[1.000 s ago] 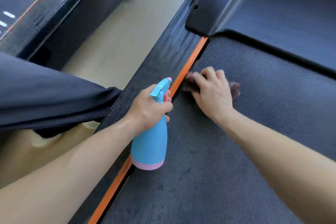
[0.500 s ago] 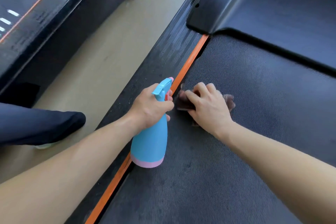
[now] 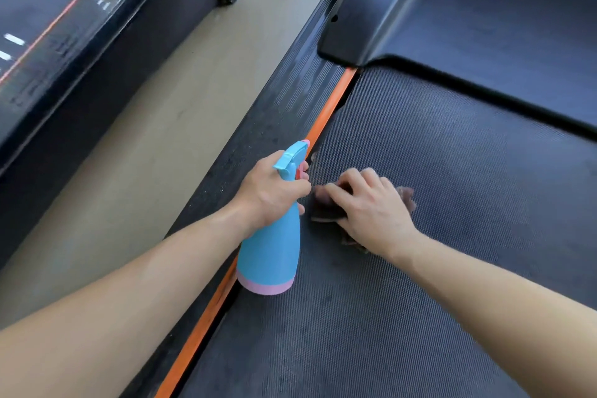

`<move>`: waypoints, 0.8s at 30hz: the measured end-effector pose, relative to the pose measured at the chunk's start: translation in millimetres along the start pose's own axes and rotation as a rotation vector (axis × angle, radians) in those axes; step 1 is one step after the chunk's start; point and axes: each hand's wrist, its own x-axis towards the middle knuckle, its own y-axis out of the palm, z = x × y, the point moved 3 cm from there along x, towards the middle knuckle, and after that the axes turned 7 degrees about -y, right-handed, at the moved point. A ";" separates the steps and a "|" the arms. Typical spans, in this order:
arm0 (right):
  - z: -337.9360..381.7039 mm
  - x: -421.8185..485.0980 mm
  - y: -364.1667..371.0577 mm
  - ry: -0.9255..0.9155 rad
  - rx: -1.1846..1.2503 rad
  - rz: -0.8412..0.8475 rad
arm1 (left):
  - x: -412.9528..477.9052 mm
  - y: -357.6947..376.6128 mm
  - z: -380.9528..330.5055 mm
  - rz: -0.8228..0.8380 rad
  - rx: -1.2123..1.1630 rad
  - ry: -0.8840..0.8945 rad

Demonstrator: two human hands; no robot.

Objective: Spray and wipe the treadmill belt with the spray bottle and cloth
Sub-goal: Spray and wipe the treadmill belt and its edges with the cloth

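Observation:
My left hand (image 3: 269, 195) grips the neck of a blue spray bottle (image 3: 269, 255) with a pink base, held upright over the orange strip at the belt's left edge. Its nozzle points away from me. My right hand (image 3: 371, 208) presses a dark brownish cloth (image 3: 326, 212) onto the textured dark treadmill belt (image 3: 452, 171), right beside the bottle. Most of the cloth is hidden under the hand; only its edges stick out at the left and the far right.
An orange strip (image 3: 326, 116) separates the belt from the ribbed black side rail (image 3: 290, 100). The black motor hood (image 3: 468, 26) covers the belt's far end. Beige floor (image 3: 161, 126) lies to the left, then a second treadmill (image 3: 48, 42) with a small wheel.
My right hand has dragged the cloth back along the belt toward me, ending next to the bottle. A dark trouser leg at the left has left the view. The bottle barely moved.

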 end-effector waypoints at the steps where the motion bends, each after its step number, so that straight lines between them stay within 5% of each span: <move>1: -8.8 7.1 -1.3 0.003 -0.022 -0.010 | 1.0 1.2 -2.4 0.003 0.001 0.005; 8: -28.8 58.6 2.6 0.358 -0.041 -0.067 | 8.7 5.9 -1.2 0.043 -0.007 0.018; 14: -19.4 -7.1 -7.0 -0.041 -0.078 0.015 | 9.3 -0.7 0.6 0.030 -0.060 0.024; 19: -125.5 5.5 -28.5 0.542 -0.101 -0.040 | 10.4 13.5 -2.6 0.079 -0.060 0.060; 24: -88.9 -41.8 -31.6 0.399 0.066 -0.001 | 13.9 39.2 -17.7 0.139 -0.075 0.065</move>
